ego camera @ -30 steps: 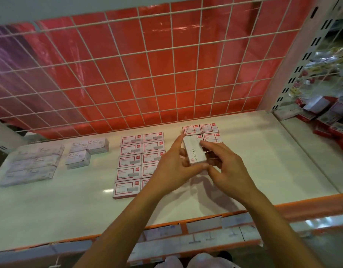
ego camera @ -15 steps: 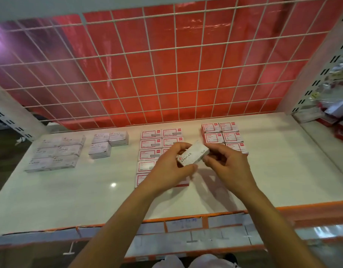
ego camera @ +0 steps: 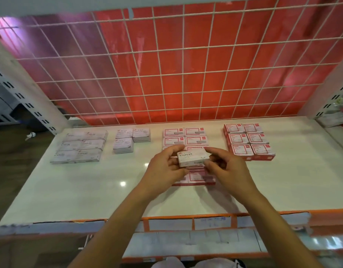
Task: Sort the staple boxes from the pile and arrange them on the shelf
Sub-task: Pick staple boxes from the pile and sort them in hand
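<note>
Head: staple box (ego camera: 193,157) above shelf (ego camera: 85,192)

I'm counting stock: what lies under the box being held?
Below the held box lies a two-wide block of red-labelled boxes on the shelf. Its back rows and front row show; the middle rows are covered by the box, left hand and right hand.

Soft, fairly dim light fell from above on the white shelf (ego camera: 79,190), leaving one small glare spot (ego camera: 123,183) left of its middle and faint, blurred shadows toward its front. Behind the shelf the wire grid (ego camera: 183,74) bowed with wide-angle distortion, with a purple cast at the left; beyond the shelf's ends everything blurred.
</note>
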Motion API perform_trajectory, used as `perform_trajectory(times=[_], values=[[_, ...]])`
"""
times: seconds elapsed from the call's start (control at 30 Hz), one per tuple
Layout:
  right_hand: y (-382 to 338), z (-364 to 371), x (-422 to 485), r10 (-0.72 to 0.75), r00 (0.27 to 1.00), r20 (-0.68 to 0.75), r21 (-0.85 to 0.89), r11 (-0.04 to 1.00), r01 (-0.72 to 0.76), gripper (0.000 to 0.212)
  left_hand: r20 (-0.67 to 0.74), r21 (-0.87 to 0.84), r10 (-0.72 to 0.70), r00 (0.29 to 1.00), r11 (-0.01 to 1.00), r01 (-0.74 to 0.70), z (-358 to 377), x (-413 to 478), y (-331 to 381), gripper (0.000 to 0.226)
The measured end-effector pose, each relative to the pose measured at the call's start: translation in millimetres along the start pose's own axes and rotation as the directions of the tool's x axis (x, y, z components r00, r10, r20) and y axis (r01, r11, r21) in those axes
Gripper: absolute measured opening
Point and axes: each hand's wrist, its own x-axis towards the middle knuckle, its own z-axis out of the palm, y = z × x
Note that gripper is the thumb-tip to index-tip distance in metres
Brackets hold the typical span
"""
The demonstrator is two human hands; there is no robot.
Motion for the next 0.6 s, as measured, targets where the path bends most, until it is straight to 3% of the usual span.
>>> perform_trajectory(times=[0.43, 0.6], values=[[-23.2, 68.5, -3.8, -0.014, 0.99, 0.143, -0.036, 0.999, 0.02, 0.041, -0.092, 0.131, -0.028, 0.995, 0.99, 0.041, -77.9, -24.1, -37.1, 0.041], [-33.5, 89.2, -3.9, -0.007, 0.987, 0.163, -0.036, 0.999, 0.013, 0.04, -0.133, 0.317, 0.06, 0.989, 0.948, -0.015, -107.7, -34.5, -51.2, 0.042]])
